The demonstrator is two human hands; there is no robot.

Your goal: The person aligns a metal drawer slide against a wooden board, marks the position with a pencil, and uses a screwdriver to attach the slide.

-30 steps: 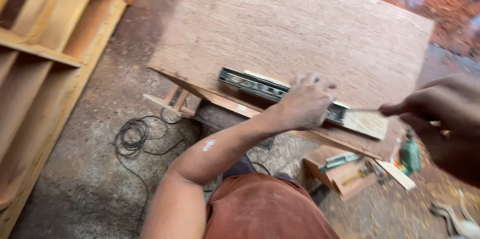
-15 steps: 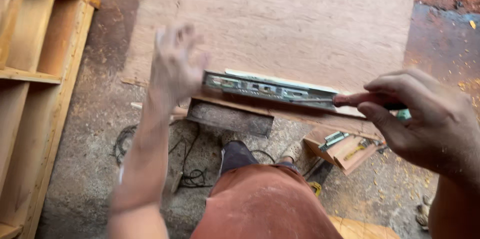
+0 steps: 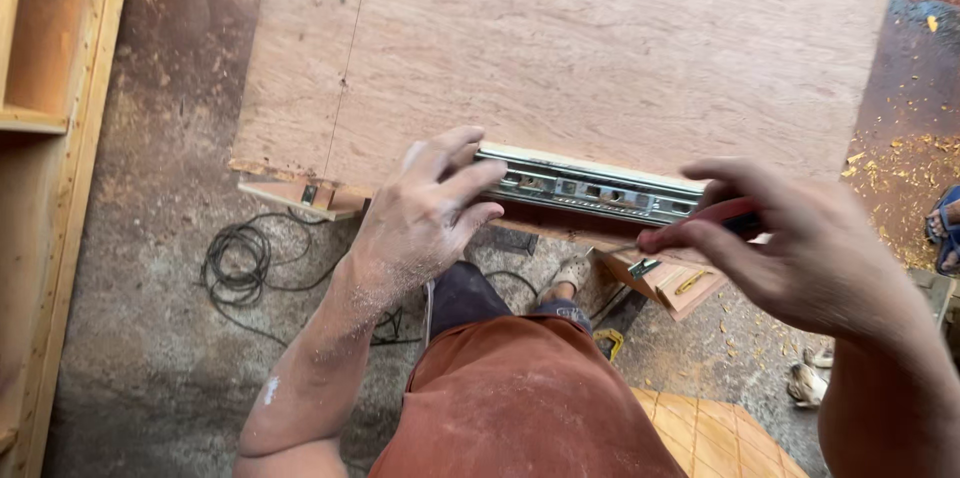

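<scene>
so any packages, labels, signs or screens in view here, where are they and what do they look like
None show: no package, label, sign or screen can be made out.
In view instead: a bare plywood sheet, a metal drawer slide along its near edge under the left hand, the right hand pinching a slim reddish tool, too hidden to name, a black cable coil on the floor, and a wooden frame at left.

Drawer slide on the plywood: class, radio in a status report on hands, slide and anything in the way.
Left hand pressing the metal drawer slide at its left end. Right hand pinching a red tool, maybe a pencil. Slide flat along plywood sheet near edge. Nothing blocking.
</scene>
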